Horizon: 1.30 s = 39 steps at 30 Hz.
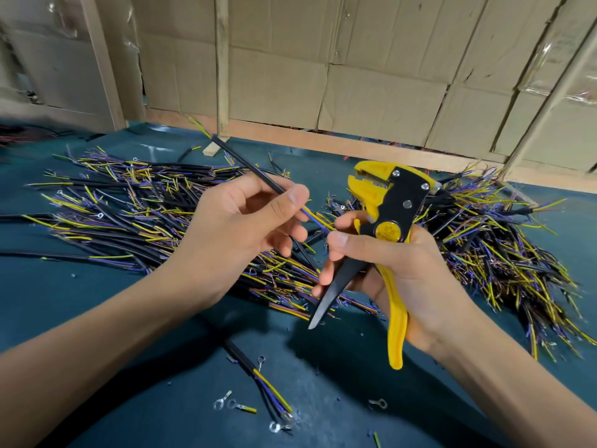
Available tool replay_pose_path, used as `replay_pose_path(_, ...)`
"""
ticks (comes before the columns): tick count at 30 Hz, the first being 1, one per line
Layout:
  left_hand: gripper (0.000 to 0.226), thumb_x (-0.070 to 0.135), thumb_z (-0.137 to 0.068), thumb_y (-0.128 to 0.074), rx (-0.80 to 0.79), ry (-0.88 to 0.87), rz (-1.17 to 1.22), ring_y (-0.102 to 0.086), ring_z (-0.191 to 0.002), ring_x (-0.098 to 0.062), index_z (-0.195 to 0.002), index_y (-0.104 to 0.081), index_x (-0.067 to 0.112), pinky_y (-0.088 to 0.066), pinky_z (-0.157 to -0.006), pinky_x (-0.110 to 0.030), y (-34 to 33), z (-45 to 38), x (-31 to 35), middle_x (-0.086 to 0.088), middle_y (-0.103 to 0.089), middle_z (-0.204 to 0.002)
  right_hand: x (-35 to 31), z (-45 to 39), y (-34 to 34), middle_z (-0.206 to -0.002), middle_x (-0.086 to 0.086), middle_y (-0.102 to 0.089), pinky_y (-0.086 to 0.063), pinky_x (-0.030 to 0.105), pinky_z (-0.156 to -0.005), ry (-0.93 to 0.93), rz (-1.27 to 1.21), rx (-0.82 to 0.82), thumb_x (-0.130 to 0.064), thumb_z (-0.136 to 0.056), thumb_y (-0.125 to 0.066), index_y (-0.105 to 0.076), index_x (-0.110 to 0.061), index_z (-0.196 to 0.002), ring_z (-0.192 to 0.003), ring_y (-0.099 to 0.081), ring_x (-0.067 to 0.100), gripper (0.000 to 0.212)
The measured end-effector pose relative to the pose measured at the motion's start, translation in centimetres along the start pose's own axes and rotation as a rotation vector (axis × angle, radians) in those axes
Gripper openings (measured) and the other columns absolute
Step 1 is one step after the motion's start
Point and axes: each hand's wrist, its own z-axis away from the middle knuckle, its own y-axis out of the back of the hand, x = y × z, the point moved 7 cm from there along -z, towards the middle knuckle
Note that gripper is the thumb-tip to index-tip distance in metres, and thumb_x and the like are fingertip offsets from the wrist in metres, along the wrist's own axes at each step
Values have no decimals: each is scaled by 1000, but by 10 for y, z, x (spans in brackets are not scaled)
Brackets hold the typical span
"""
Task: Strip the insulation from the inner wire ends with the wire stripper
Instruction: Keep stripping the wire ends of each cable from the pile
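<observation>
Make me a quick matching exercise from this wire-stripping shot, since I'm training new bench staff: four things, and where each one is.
Things:
1. wire stripper
2. black cable
3. loose ring terminal
4. cardboard sheets

Places:
A. on the green mat, near the right forearm
B. in the left hand
C. behind the bench
D. in the right hand

Pairs: 1-D, 2-B, 3-A, 4-C

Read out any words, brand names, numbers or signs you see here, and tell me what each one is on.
No text here can be read.
Round yellow emblem on the yellow and black wire stripper held by the right hand: embossed marks, too blurred to read.
Brown cardboard boxes behind the bench: no legible print.
Black sheathed cable in the left hand: no marking visible.
</observation>
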Motion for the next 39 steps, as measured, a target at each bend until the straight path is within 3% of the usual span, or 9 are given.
replay_pose_path(3,6,26,-82,-74,0,27,-50,-61,-57,-16,-81,-76,21,-42,-45,-21,3,-2,-3,-8,-71,-74,5,-2,4,-74,21,-61,-56,52,-63,-10,-19,42,-1,-77,-74,-66,-3,-94,-58,-62,36,19)
replay_pose_path(8,20,32,-97,-66,256,19,-403,-54,-49,-5,-83,-69,17,-39,-42,-15,33,-11,0,1,-72,-67,-1,-4,12,-118,20,-72,-57,52,-66,17,-37,68,-4,-82,-69,-62,-5,-105,-62,-64,32,24)
replay_pose_path(13,20,13,-100,-59,283,383,-122,-75,-93,-31,-92,-49,-2,-49,-46,-22,61,-21,-20,-8,-60,-111,-2,-5,19,-122,17,-71,-58,51,-66,11,-41,98,-6,-82,-67,-62,-7,-106,-62,-65,29,25)
replay_pose_path(17,21,13,-98,-62,223,384,-174,-77,-85,-25,-105,-62,-7,-46,-43,-21,70,-24,-11,-23,-70,-109,0,-4,19,-122,18,-71,-57,54,-69,7,-30,64,-8,-84,-67,-64,-9,-104,-63,-65,30,20)
replay_pose_path(21,21,31,-92,-70,-329,-33,-1332,-60,-100,-7,-113,-71,34,-45,-88,-27,48,-25,2,16,-70,-105,0,-4,18,-121,19,-71,-57,52,-68,6,-31,42,-5,-86,-65,-65,-9,-104,-62,-64,31,18)
replay_pose_path(23,23,39,-95,-63,-580,-14,-1603,-44,-108,-10,-117,-66,45,-33,-100,-36,42,-17,-12,23,-59,-111,1,-4,18,-121,20,-71,-57,52,-68,5,-28,43,-6,-86,-65,-64,-9,-104,-62,-63,31,19)
replay_pose_path(27,15,32,-97,-63,-585,-191,-1532,-52,-108,-16,-107,-73,36,-36,-98,-42,30,-15,-3,16,-64,-109,1,-4,20,-118,21,-71,-57,55,-69,13,-10,65,-5,-87,-65,-65,-9,-103,-61,-62,32,16)
replay_pose_path(33,12,14,-92,-70,-217,-671,-999,-66,-86,-14,-102,-76,12,-52,-82,-27,0,8,49,0,-72,-96,-12,0,24,-102,25,-73,-57,53,-66,112,12,132,-4,-82,-72,-64,-7,-97,-62,-62,35,18)
replay_pose_path(39,10,29,-81,-79,-74,-440,-106,-62,-63,-31,-88,-75,24,-50,-56,-28,-20,13,58,0,-73,-82,-25,8,2,-98,21,-73,-58,49,-62,209,30,-87,-14,-82,-81,-67,-15,-85,-81,-67,30,14)
